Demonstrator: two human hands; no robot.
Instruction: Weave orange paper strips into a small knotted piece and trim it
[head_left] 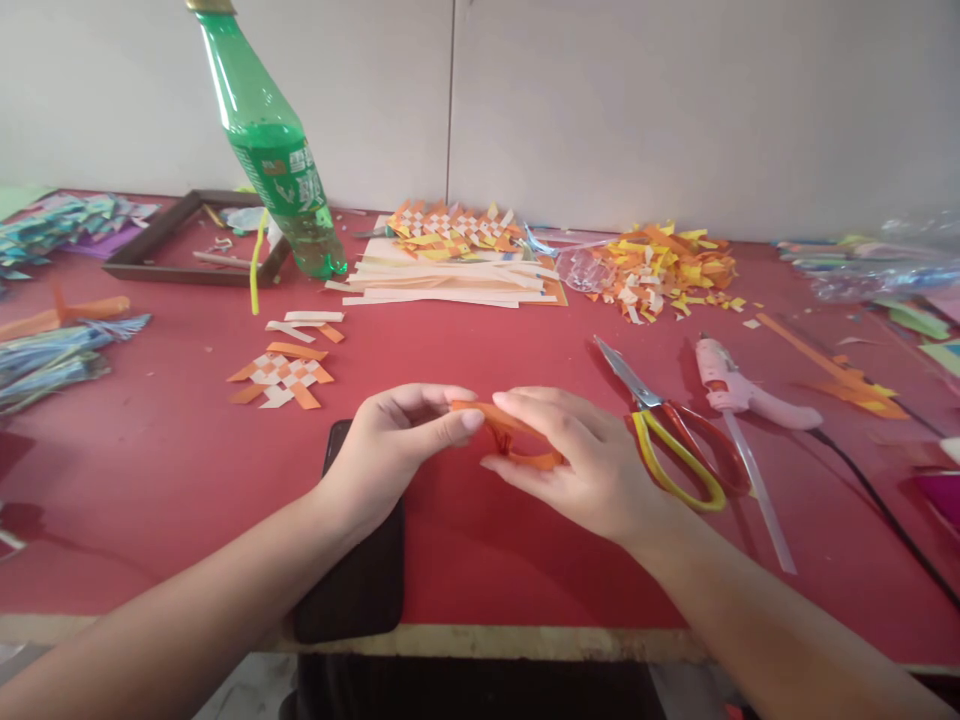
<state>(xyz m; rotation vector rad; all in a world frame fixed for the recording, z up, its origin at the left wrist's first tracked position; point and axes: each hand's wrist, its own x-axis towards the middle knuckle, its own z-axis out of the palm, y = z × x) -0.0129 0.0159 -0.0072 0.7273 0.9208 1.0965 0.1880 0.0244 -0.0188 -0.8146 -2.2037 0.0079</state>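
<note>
Above the red table, an orange paper strip (541,460) is bent into a loop between my two hands. The thumb and fingers of my left hand (405,430) pinch its left end. My right hand (581,450) holds its right part, thumb below and fingers on top, hiding some of it. Behind my left hand lies a woven orange and white paper piece (281,378), with a few loose strips (304,325) just beyond it. A black phone (360,580) rests partly under my left wrist.
Scissors (652,400) and a pink glue gun (739,390) with a cord lie to the right. At the back are white paper strips (450,280), a heap of yellow and orange scraps (667,265), a green bottle (277,160) and a dark frame (157,265).
</note>
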